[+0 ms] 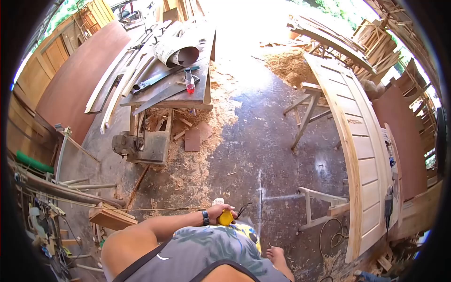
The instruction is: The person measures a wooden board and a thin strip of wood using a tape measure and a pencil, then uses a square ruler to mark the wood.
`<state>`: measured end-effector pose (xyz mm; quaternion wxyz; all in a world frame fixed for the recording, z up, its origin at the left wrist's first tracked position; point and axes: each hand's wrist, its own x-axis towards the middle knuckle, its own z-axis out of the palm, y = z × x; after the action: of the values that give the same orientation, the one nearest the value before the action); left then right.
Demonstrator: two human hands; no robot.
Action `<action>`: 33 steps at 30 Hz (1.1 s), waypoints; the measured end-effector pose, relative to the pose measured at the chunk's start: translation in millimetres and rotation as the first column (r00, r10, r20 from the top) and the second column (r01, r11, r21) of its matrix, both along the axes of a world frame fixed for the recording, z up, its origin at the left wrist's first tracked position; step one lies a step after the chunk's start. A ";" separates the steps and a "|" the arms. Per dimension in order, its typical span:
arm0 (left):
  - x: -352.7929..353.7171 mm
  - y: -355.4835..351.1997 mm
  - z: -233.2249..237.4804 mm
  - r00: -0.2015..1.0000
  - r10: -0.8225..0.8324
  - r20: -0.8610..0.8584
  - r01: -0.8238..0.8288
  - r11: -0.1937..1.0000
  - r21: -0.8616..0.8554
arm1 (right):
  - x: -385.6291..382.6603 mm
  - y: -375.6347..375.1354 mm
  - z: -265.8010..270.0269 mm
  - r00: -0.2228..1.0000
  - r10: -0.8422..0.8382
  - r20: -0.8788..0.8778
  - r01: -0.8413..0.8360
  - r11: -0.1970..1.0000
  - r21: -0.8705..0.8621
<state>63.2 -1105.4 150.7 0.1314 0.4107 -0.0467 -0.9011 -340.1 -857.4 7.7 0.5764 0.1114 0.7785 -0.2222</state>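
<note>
My left hand point(219, 214), with a dark watch on its wrist, is held in front of my body. Its fingers are closed around a round yellow tape measure point(225, 217). A small white thing point(218, 201) shows just beyond these fingers, and thin dark strands point(244, 209) stick out to the right; I cannot make out what either is. Low at my right side, my right hand point(276, 256) has its fingers curled, with a thin tip point(269, 244) by them, too small to name. The patterned shorts point(249, 232) show between my hands.
Ahead on the left, a workbench point(164, 104) bears a handsaw point(159, 97), a bottle with red liquid point(190, 83) and a rolled sheet point(177, 52). A wooden door panel point(361, 155) rests on trestles point(307, 113) at right. Wood shavings point(223, 98) litter the floor.
</note>
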 end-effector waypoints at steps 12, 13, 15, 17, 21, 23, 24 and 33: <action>-56.5 -254.3 -35.6 0.967 0.158 0.198 -0.156 0.987 -0.026 | -74.0 -280.6 -72.4 0.971 0.232 0.065 -0.224 0.968 -0.111; -62.6 -278.7 -39.0 0.964 0.173 0.203 -0.171 0.985 -0.028 | -85.8 -314.5 -93.9 0.963 0.242 0.117 -0.225 0.964 -0.139; -75.0 -326.6 -44.8 0.963 0.205 0.176 -0.214 0.976 0.033 | -102.9 -396.7 -112.6 0.941 0.310 0.132 -0.296 0.948 -0.118; -91.0 -369.7 -33.9 0.948 0.248 0.198 -0.266 0.962 0.069 | -117.8 -475.4 -91.7 0.921 0.379 0.095 -0.365 0.921 -0.140; -116.4 -444.2 4.5 0.934 0.328 0.140 -0.328 0.944 -0.023 | -123.9 -665.7 -49.3 0.849 0.523 -0.069 -0.523 0.818 -0.239; -119.0 -472.1 8.1 0.925 0.368 0.099 -0.365 0.930 -0.042 | -120.0 -749.4 -38.8 0.720 0.661 -0.211 -0.693 0.672 -0.261; -117.9 -481.1 7.4 0.918 0.383 0.104 -0.382 0.924 -0.027 | -111.0 -786.9 -32.0 0.663 0.698 -0.270 -0.748 0.602 -0.279; -49.3 -601.6 -40.0 0.721 0.693 0.002 -0.686 0.712 0.151 | 73.0 -1061.4 -7.0 0.147 0.760 -0.634 -0.952 -0.065 -0.300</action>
<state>13.9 -1707.0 110.7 0.4296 0.3818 0.1774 -0.7989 -267.2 -1918.8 0.7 0.4615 -0.6565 0.5925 -0.0710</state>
